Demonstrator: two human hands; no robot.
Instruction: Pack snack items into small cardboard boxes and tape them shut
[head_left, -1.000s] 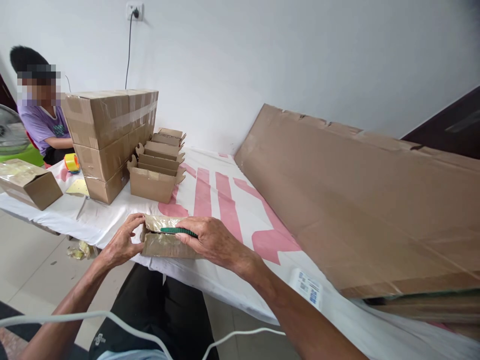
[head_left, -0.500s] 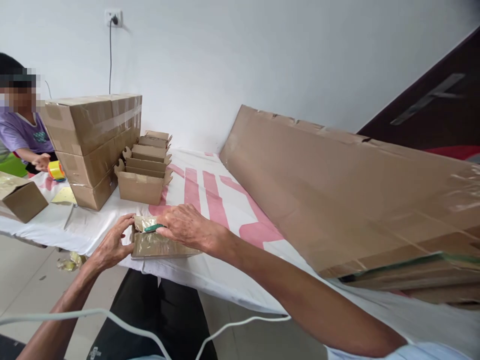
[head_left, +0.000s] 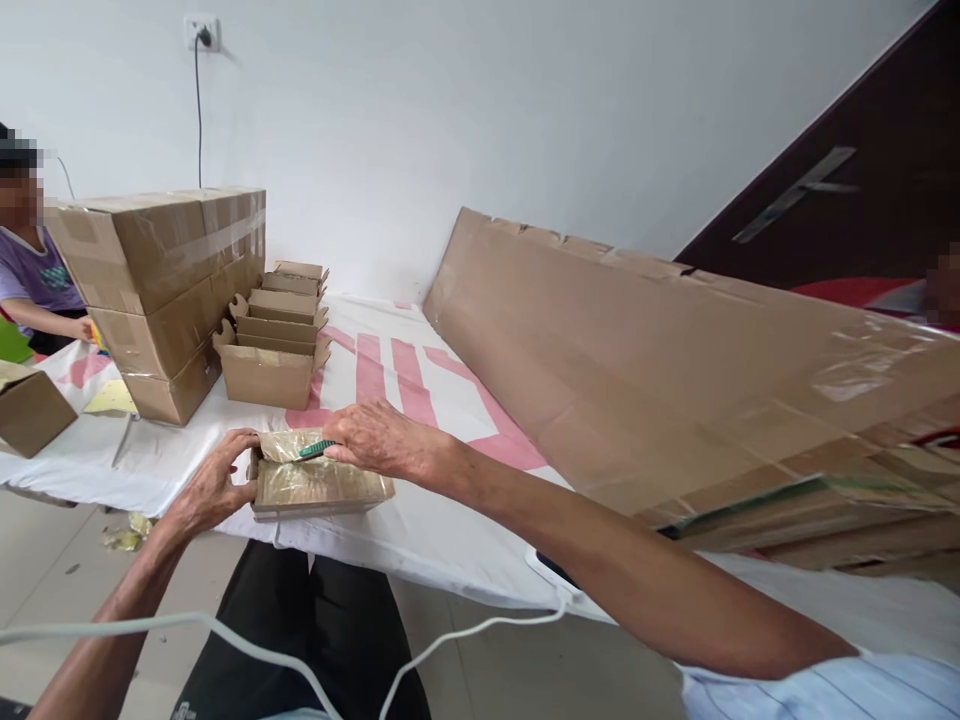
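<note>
A small taped cardboard box (head_left: 322, 487) lies at the near edge of the cloth-covered table, brown tape shining across its top. My left hand (head_left: 214, 485) grips its left end, thumb at the near corner and fingers at the far one. My right hand (head_left: 375, 440) is closed on a green utility knife (head_left: 315, 450), held low over the far side of the box top. The blade is too small to make out, so I cannot tell whether it touches the tape. Some tape along the far left edge looks crinkled and lifted.
Stacked sealed cartons (head_left: 180, 250) and a row of open small boxes (head_left: 270, 375) stand at the back left. A large cardboard sheet (head_left: 637, 370) leans on the right. A white cable (head_left: 480, 630) crosses in front. A person in a purple top (head_left: 37, 280) is far left.
My right hand has drawn the knife to the right along the box, while my left hand keeps its grip. The view has turned slightly right.
</note>
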